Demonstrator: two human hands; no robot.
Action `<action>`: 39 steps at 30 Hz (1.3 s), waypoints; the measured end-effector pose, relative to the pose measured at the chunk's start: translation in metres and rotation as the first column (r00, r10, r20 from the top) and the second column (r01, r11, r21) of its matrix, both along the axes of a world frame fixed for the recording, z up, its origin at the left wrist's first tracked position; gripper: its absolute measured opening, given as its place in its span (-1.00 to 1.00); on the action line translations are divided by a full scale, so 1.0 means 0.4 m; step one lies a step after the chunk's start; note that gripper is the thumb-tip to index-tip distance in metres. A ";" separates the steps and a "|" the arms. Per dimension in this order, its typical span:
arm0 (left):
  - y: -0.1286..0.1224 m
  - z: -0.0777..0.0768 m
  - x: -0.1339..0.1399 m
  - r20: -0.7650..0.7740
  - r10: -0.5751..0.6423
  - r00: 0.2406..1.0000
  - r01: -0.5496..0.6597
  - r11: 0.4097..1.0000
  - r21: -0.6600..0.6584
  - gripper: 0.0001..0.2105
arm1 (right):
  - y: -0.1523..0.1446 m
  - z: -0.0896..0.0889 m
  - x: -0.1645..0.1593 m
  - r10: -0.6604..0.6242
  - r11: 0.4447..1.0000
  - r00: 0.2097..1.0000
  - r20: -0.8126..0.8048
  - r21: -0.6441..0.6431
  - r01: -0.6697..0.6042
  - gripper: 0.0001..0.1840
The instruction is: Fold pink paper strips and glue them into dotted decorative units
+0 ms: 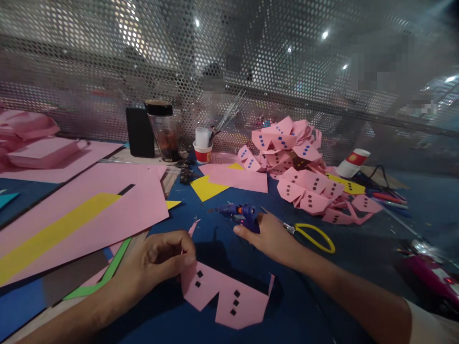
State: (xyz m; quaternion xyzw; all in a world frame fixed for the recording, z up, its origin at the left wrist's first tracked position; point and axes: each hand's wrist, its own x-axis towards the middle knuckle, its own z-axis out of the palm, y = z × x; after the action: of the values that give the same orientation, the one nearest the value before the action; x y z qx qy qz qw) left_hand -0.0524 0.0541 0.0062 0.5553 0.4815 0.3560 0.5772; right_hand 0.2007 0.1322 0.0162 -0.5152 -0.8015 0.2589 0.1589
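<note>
My left hand (pixel 167 255) pinches the upper left corner of a pink paper cutout (pixel 229 298) between thumb and fingers. The cutout has a notch in its lower edge, small black squares on its face and a narrow strip bent up at its right end. My right hand (pixel 270 236) is wrapped round the grip of a blue glue gun (pixel 238 212), whose nozzle points left above the blue table. Just right of that hand lies a pair of scissors or pliers with yellow handles (pixel 315 237), its front part partly hidden by the hand.
Pink cutouts with dark squares (pixel 308 191) are heaped at the back right. Pink sheets (pixel 89 215) cover the left side. A lidded jar (pixel 165 134), a black box-like object (pixel 139 133) and a cup with sticks (pixel 202 153) stand by the perforated metal screen (pixel 179 57).
</note>
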 end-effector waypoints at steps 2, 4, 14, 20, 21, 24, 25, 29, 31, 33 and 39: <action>0.001 -0.001 0.000 -0.001 0.005 1.000 -0.005 1.000 0.009 -0.74 | 0.001 -0.002 -0.001 0.001 1.000 1.000 0.010 0.001 -0.001 -0.70; 0.002 -0.003 -0.001 0.006 -0.001 1.000 0.001 1.000 0.012 -0.74 | 0.003 -0.002 -0.003 -0.004 1.000 0.999 0.034 0.003 0.004 -0.69; 0.003 -0.006 -0.005 0.022 -0.014 1.000 0.014 1.000 -0.004 -0.77 | 0.013 -0.023 -0.005 -0.013 0.999 0.994 0.105 0.051 0.007 -0.62; 0.007 -0.014 -0.008 0.032 -0.047 0.998 0.047 0.999 0.019 -0.77 | 0.014 -0.025 -0.006 -0.003 0.998 0.992 0.129 0.068 -0.006 -0.60; 0.007 -0.012 -0.007 0.033 -0.040 0.999 0.039 0.999 0.018 -0.77 | 0.014 -0.026 -0.007 -0.007 0.997 0.991 0.133 0.072 -0.003 -0.60; 0.004 -0.007 -0.004 0.003 -0.019 1.000 0.019 1.000 0.019 -0.75 | 0.016 -0.026 -0.008 -0.021 0.997 0.991 0.135 0.080 0.010 -0.58; 0.004 -0.005 -0.003 -0.009 -0.014 1.000 0.014 1.000 0.020 -0.75 | 0.016 -0.026 -0.008 -0.025 0.997 0.991 0.130 0.071 0.016 -0.58; 0.003 -0.007 -0.004 -0.014 -0.017 1.000 0.017 1.000 0.022 -0.76 | 0.015 -0.015 -0.009 -0.025 1.000 0.997 0.074 -0.015 0.027 -0.63; 0.004 -0.010 -0.005 -0.017 -0.002 1.000 0.003 1.000 0.027 -0.77 | 0.012 -0.008 -0.009 -0.030 0.999 0.999 0.044 -0.039 0.031 -0.66; 0.004 -0.011 -0.005 -0.019 0.008 1.000 -0.008 0.999 0.035 -0.77 | 0.010 -0.002 -0.009 -0.037 0.998 0.999 0.021 -0.049 0.038 -0.68; 0.003 -0.006 -0.001 0.014 0.034 0.999 -0.034 0.999 0.028 -0.77 | 0.005 0.002 -0.001 -0.054 0.997 0.998 -0.021 -0.061 0.053 -0.68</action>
State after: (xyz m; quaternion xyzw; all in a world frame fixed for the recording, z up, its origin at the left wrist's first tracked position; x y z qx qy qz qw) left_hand -0.0528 0.0553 0.0038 0.5527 0.4820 0.3761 0.5664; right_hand 0.2001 0.1343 0.0171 -0.5380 -0.7775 0.2842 0.1591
